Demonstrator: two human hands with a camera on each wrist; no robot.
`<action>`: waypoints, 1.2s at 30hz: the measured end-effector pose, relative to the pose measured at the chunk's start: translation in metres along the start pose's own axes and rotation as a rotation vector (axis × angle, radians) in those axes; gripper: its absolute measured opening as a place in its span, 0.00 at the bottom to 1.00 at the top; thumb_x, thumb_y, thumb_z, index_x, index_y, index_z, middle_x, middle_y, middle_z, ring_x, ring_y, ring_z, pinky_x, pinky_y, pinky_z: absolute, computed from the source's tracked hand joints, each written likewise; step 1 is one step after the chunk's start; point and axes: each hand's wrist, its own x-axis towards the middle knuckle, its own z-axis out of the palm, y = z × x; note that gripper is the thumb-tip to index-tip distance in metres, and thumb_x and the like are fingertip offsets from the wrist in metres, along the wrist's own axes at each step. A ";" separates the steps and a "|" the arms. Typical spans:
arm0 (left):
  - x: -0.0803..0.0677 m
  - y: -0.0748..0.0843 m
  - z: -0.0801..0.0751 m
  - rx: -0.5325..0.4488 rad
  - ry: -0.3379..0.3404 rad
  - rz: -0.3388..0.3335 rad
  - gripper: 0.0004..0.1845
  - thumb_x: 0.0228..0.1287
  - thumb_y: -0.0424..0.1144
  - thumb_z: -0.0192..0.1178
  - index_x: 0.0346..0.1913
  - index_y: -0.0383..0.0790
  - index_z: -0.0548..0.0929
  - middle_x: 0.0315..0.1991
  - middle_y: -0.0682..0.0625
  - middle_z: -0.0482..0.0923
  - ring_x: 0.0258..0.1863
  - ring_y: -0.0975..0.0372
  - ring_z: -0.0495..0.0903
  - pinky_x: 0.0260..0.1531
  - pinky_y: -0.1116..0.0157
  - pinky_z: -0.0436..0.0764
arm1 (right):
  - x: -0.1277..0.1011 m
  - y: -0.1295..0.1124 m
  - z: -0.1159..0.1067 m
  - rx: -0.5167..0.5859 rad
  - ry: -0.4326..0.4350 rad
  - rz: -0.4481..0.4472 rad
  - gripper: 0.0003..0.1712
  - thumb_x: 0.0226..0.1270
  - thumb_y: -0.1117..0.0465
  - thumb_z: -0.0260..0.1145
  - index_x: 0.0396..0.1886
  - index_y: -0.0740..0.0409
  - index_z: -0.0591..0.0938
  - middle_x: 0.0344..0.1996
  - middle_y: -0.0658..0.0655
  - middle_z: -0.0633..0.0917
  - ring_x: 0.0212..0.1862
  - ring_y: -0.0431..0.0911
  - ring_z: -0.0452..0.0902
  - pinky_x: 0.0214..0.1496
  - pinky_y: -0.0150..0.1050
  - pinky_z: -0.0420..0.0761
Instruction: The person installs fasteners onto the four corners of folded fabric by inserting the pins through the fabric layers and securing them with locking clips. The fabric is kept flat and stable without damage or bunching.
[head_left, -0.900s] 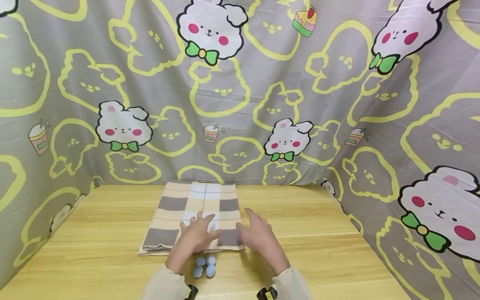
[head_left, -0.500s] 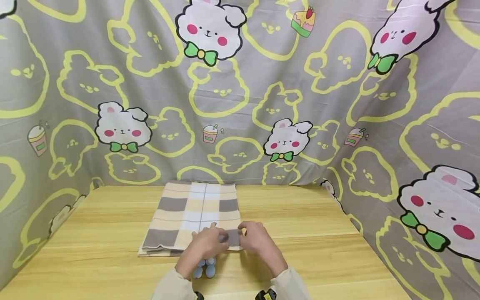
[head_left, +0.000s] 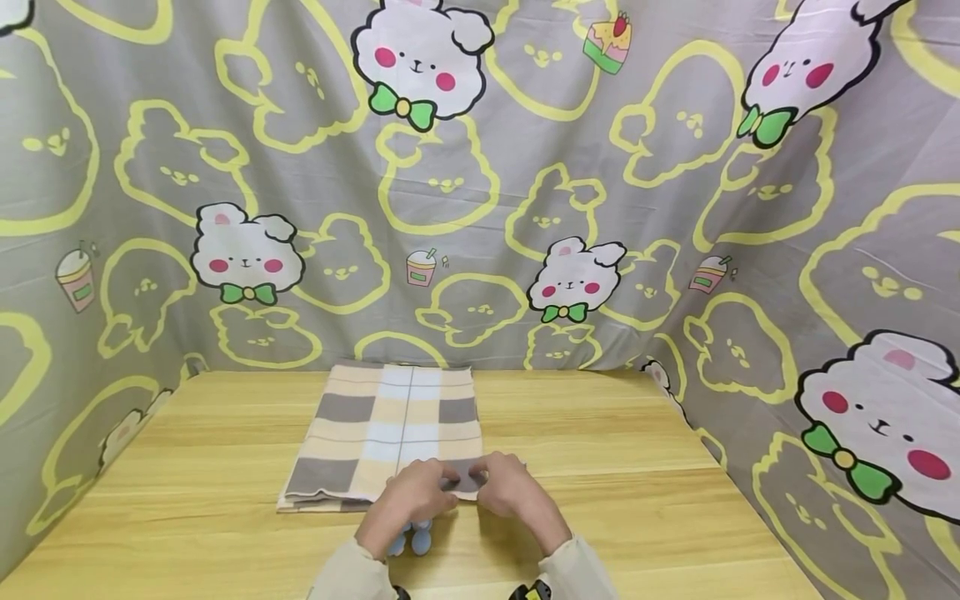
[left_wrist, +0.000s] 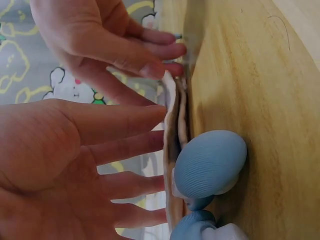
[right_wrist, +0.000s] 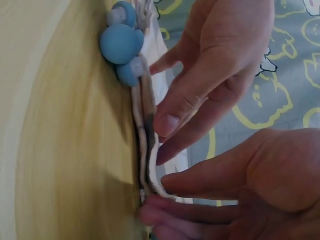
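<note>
A checked cloth [head_left: 401,417] in beige, grey and white lies folded on the table. My left hand [head_left: 416,493] is over its front edge, right of the middle. In the left wrist view, its straight fingertips touch the top layer, with the thumb [left_wrist: 142,117] right at the edge. At the front right corner, my right hand [head_left: 512,490] pinches the top layer between thumb [right_wrist: 187,182] and fingers. Several small blue dome-topped pieces [head_left: 421,543] with ribbed covers and white bases sit just before the cloth, partly hidden behind my left wrist.
The wooden table [head_left: 600,442] extends left and right of the cloth. A grey curtain [head_left: 480,217] printed with yellow outlines and white bunny faces hangs around its back and sides. Black straps [head_left: 536,590] circle both wrists.
Both hands have come from over the cloth toward its front right corner. My left hand has shifted right and covers more of the blue pieces; the right fingers have closed in.
</note>
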 end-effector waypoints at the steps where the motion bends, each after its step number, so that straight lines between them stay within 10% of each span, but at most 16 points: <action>1: 0.000 0.000 0.000 0.000 0.001 0.004 0.18 0.57 0.38 0.71 0.52 0.39 0.87 0.51 0.37 0.86 0.51 0.38 0.81 0.48 0.25 0.69 | 0.001 0.000 0.001 0.019 0.014 -0.007 0.27 0.43 0.78 0.61 0.48 0.68 0.86 0.42 0.68 0.87 0.35 0.51 0.76 0.29 0.37 0.73; 9: 0.003 0.000 0.001 0.006 0.002 0.005 0.17 0.58 0.38 0.71 0.51 0.39 0.88 0.49 0.38 0.86 0.42 0.47 0.82 0.42 0.34 0.76 | 0.005 0.003 0.007 0.024 0.127 -0.058 0.15 0.40 0.81 0.60 0.23 0.62 0.87 0.21 0.52 0.83 0.27 0.45 0.74 0.27 0.33 0.73; 20: 0.006 0.001 0.004 -0.022 0.086 0.036 0.21 0.62 0.43 0.71 0.55 0.36 0.85 0.50 0.38 0.86 0.37 0.50 0.83 0.41 0.45 0.78 | 0.009 0.002 0.007 0.113 0.281 -0.096 0.07 0.57 0.74 0.69 0.26 0.59 0.87 0.21 0.50 0.85 0.26 0.39 0.75 0.27 0.31 0.75; 26: 0.008 -0.001 0.007 -0.082 0.214 0.148 0.06 0.65 0.36 0.67 0.41 0.39 0.90 0.30 0.49 0.88 0.18 0.66 0.70 0.19 0.69 0.68 | 0.012 0.003 0.008 0.181 0.366 -0.112 0.06 0.61 0.70 0.72 0.27 0.58 0.88 0.23 0.51 0.88 0.25 0.37 0.78 0.28 0.32 0.78; 36: 0.015 0.001 0.007 -0.117 0.339 0.237 0.11 0.69 0.35 0.65 0.27 0.39 0.88 0.18 0.52 0.82 0.13 0.71 0.66 0.15 0.73 0.64 | 0.014 0.003 0.005 0.214 0.424 -0.113 0.05 0.61 0.67 0.72 0.27 0.56 0.89 0.23 0.50 0.89 0.28 0.38 0.82 0.33 0.35 0.79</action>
